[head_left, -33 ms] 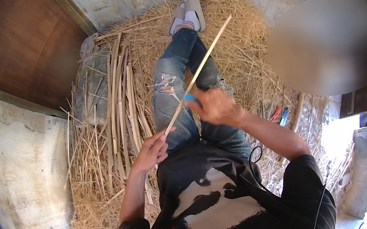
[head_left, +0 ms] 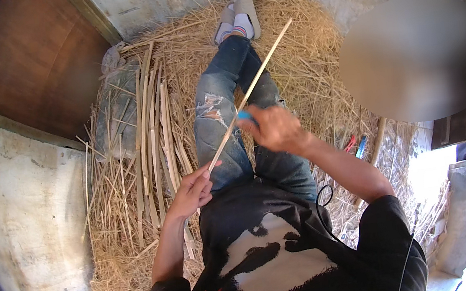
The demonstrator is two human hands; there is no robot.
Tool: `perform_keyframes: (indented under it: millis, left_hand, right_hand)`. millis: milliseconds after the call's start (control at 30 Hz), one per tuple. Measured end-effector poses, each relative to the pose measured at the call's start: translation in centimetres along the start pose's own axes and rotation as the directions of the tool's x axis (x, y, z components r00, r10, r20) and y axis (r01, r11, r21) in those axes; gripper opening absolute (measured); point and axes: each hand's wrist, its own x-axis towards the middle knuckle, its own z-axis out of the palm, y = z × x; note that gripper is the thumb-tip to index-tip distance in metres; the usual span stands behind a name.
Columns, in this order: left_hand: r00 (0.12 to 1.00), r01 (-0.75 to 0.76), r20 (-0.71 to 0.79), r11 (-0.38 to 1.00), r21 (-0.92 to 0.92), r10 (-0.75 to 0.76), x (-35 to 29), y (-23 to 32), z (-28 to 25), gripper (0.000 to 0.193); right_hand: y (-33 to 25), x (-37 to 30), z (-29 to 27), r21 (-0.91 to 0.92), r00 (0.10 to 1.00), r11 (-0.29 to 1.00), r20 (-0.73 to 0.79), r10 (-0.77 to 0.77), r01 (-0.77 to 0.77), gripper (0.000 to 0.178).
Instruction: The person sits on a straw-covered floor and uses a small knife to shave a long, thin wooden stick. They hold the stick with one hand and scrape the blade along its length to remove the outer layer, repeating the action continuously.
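A long, thin, pale stick, like a bamboo strip, slants over my jeans from lower left to upper right. Its lower end is pinched between the thumb and fingers of my left hand. My right hand is closed and blurred by motion, around the middle of the strip's length. From that fist shows a bright blue part of a small tool, right against or just beside the strip. The rest of the tool is hidden by the fingers, so its kind does not show.
Several split strips lie lengthwise on the straw at my left, beside a grey slab. Pliers-like red and blue handles rest at my right near a wooden pole. Walls and a brown panel surround the spot.
My right hand and the blue tool have shifted slightly forward and to the right. The strip's far tip has moved a little left. My left hand keeps its place.
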Motion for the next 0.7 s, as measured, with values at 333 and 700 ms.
perform_keyframes:
  millis: [333,700]
  left_hand:
    - [1.000,-0.014,-0.024,0.999,0.052,0.016,-0.4,-0.6,-0.8,0.043]
    - [1.000,-0.016,-0.007,0.988,0.154,0.018,-5.7,0.1,-5.0,0.044]
  right_hand:
    - [0.2,0.7,-0.8,0.150,0.797,0.891,0.529,0.293,-0.427,0.047]
    - [27.2,-4.4,-2.9,0.190,0.027,-0.017,0.227,0.974,-0.982,0.057]
